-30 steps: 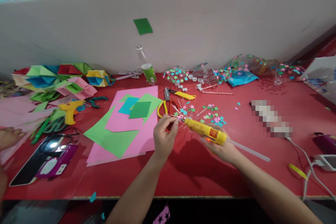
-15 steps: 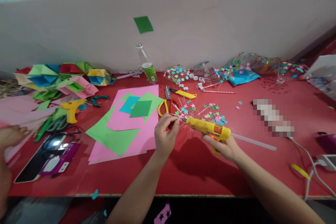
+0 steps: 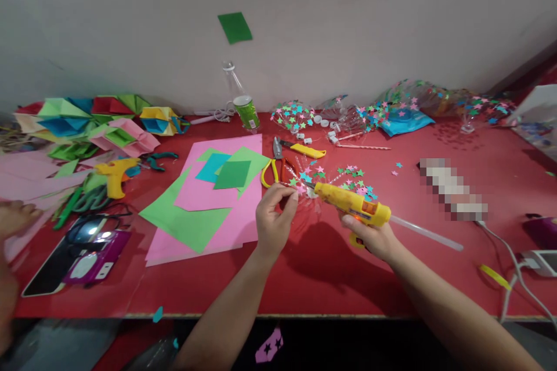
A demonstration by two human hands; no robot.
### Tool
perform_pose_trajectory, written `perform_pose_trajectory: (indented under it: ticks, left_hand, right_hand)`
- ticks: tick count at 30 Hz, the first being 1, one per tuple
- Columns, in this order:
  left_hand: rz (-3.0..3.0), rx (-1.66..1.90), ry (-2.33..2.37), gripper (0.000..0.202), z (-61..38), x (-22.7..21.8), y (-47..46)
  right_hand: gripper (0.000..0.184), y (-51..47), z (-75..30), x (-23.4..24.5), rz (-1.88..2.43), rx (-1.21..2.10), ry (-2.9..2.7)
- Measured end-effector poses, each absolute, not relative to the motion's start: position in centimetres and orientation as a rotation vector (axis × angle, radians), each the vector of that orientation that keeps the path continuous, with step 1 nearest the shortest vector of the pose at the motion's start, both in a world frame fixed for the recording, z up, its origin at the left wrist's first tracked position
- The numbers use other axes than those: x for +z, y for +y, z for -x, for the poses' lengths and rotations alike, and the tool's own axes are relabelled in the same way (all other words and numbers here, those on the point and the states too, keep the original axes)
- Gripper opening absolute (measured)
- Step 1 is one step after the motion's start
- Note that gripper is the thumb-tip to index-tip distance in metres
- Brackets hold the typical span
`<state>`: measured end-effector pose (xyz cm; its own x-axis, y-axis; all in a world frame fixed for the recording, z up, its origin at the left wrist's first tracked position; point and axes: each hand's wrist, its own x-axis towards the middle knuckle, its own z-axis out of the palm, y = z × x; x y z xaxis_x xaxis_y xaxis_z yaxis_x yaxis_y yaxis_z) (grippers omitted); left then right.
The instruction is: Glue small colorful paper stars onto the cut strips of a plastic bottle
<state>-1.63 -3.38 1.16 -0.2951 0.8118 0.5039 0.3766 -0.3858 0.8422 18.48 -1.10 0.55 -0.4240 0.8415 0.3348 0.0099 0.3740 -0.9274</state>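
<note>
My right hand is wrapped round the grip of a yellow glue gun, whose nozzle points left. A clear glue stick juts from its back end. My left hand is closed in a pinch just left of the nozzle; what lies between the fingertips is too small to name. Beyond both hands lie small paper stars in several colours, with clear thin strands among them. Pliers with yellow and red handles and a yellow cutter knife rest behind my left hand.
Pink and green paper sheets lie left of my arms, near another glue gun and a purple device. A glass bottle stands by the wall. Another person's hand is at far left. A white cable runs down the right.
The glue gun has drawn slightly right, so its nozzle is now farther from my left fingertips. My left hand keeps its pinch, and the view has tilted slightly down.
</note>
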Motion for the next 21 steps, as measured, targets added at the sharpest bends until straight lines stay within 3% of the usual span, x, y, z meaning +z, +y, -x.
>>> perform_pose_trajectory:
  ticks: [3, 7, 12, 18, 21]
  left_hand:
    - [-1.552, 1.646, 1.310, 0.015, 1.6, 1.3, -3.5]
    - [-1.588, 1.281, 0.958, 0.015, 0.3, 1.7, -4.1]
    - [-1.648, 1.015, 0.844, 0.014, -1.8, 1.9, -5.0]
    - [-1.819, 1.078, 0.908, 0.017, -2.5, 2.1, -5.5]
    - [-1.822, 1.157, 0.921, 0.017, -2.3, 2.1, -5.7]
  right_hand:
    - [0.033, -1.0, -18.5, 0.3, 0.755, 1.104, -1.750]
    - [0.038, -0.9, -18.1, 0.5, 0.779, 0.985, -1.725]
    - [0.042, -1.0, -17.3, 1.8, 0.864, 0.766, -1.709]
    - [0.051, -1.0, -17.6, 2.2, 0.775, 0.831, -1.743]
    - [0.041, -1.0, -18.7, 2.8, 0.726, 0.750, -1.542]
